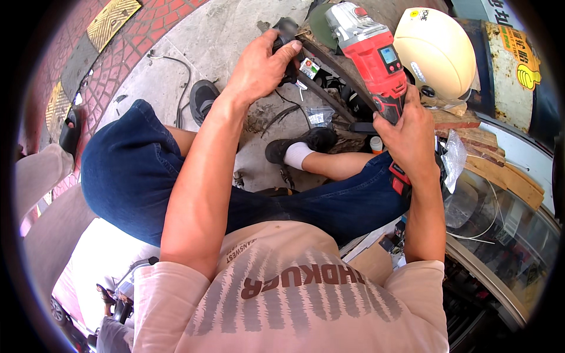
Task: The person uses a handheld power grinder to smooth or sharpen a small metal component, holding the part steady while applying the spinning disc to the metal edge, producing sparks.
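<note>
My right hand (410,130) is wrapped around the rear grip of a red cordless angle grinder (376,65). The tool has a silver head and a small lit display, and it points up and away to the left. Part of a dark green rounded thing (321,26) shows behind its head. My left hand (259,67) is closed around a small black part (286,44), held left of the grinder's head. Its upper end is blurred and the fingers cover much of it, so I cannot make out its kind. The two hands are apart.
A cream helmet (435,53) sits right of the grinder on wooden boards (471,141). Beneath the hands, a cluttered bench holds a plastic bag (321,116) and a small white bottle (375,143). A glass case (500,229) stands at the right. A black cable (187,76) lies on the concrete.
</note>
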Motion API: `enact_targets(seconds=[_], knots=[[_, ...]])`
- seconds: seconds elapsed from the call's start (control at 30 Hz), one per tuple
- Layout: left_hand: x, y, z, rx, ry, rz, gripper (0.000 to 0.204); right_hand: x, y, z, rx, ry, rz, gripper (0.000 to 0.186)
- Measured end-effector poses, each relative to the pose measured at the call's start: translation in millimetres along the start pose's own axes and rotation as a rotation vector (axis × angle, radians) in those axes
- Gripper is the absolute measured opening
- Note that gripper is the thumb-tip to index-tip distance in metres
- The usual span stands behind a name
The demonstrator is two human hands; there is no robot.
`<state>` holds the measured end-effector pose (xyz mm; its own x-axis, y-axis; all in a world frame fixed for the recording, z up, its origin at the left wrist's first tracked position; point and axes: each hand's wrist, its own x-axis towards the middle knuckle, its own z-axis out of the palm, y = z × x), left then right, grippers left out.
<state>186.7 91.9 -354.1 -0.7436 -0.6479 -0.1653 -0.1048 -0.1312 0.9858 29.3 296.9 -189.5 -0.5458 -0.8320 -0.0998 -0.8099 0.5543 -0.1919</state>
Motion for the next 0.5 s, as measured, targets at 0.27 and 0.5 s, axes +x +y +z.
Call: enact_targets(seconds=[0.27,0.5], knots=[[2,-2,-9,-0.029,-0.058,0.022,0.034,-1,1,0,-0.030,-0.036,0.007,0.054],[4,-1,-12,-0.018,-0.085,0.008,0.035,1,3,0,-0.021,-0.048,0.008,0.053]])
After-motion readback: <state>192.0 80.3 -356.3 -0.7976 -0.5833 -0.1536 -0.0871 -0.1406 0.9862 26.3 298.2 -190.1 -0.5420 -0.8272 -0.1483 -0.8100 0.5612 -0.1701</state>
